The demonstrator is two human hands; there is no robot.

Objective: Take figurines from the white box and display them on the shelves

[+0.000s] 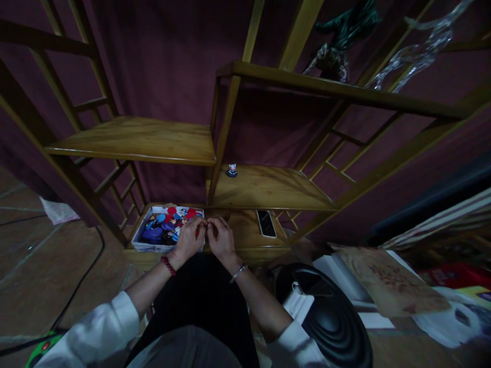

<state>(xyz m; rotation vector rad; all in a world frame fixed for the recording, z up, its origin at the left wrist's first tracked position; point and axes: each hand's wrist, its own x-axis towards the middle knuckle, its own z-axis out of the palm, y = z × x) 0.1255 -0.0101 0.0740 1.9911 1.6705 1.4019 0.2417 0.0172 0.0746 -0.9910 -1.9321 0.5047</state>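
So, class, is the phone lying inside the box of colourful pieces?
No, the phone lies on the low wooden shelf, right of the right hand, while the box is by the left hand.

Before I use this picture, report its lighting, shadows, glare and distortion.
All in the head view: dim light, murky over the purple backdrop; shadow streaks across the right shelf; glints on the glass figure; side posts splayed, likely wide-angle distortion; fine detail between left hand and right hand unclear.
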